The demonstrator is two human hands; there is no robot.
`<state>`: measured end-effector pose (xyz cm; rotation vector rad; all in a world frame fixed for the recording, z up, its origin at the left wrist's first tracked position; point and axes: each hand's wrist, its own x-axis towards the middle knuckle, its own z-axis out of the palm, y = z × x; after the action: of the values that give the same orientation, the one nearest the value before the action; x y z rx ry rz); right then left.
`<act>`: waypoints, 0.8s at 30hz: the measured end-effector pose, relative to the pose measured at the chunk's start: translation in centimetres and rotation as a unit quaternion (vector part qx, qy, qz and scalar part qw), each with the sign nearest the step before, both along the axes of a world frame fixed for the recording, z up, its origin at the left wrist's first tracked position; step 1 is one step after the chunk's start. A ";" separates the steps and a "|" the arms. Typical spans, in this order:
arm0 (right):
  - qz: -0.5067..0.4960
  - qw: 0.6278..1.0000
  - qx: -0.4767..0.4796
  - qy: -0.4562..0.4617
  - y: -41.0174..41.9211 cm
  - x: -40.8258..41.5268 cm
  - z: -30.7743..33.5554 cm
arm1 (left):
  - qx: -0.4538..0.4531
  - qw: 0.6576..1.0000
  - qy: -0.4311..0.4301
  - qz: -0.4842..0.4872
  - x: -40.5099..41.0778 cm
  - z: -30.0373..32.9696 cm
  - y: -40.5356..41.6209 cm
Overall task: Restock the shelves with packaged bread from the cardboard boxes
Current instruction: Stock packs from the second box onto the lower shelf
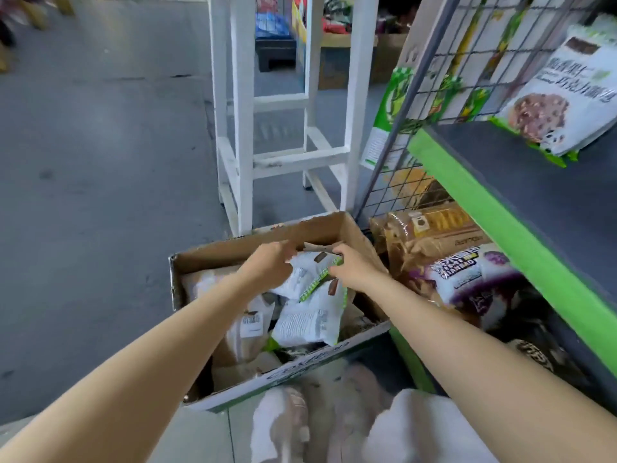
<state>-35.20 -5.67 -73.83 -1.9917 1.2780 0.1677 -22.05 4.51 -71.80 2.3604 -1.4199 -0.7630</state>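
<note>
Both my hands, left hand (pixel 267 265) and right hand (pixel 350 272), have fingers pinching one white bread bag (pixel 309 272) in the cardboard box (pixel 233 250); slick plastic might slip.

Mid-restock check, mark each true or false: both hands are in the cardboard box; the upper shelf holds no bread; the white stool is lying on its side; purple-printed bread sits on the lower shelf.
1. Both hands are in the open brown cardboard box. True: left hand and right hand grip white green-trimmed bread bags.
2. The upper dark green-edged shelf holds no bread. False: a white chocolate-chip bread bag lies there.
3. The white wooden stool lies sideways. False: it stands upright.
4. A purple-printed bread bag sits below. True.
</note>
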 end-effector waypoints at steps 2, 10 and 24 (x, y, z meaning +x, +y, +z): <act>-0.026 0.998 0.059 0.016 0.1 0.2 -2.4 | 0.042 0.998 -0.001 -0.038 0.6 -3.0 0.0; -0.042 0.995 0.093 -0.010 -1.9 0.4 -6.1 | 0.052 0.988 -0.069 -0.128 0.4 -11.0 -1.2; -0.320 0.839 0.228 -0.376 -3.1 0.0 3.0 | -0.248 0.960 -0.007 0.130 0.7 -2.6 -1.8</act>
<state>-35.21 -8.81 -70.84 -0.9633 1.1402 -0.5415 -21.31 2.73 -74.45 2.0945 -1.1099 -0.2758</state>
